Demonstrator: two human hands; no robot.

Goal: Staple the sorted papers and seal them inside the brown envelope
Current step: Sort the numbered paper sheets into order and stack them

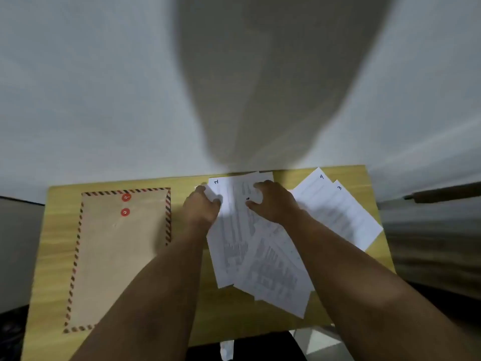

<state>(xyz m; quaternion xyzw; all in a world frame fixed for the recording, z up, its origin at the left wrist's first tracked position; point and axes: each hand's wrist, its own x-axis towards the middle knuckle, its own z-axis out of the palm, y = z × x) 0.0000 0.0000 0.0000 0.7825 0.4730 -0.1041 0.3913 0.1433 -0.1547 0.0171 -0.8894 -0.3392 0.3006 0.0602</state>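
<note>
Both forearms reach in from the near edge over the counter. Left hand pinches the left edge of sheet 1, fingers curled round it. Right hand sits on the loose papers, fingers curled, thumb near a sheet marked 6; can't tell if it grips. Sheets 4 and 3 fan out right. Envelope lies flat on the left, two red buttons at its far end, apart from the papers.
</note>
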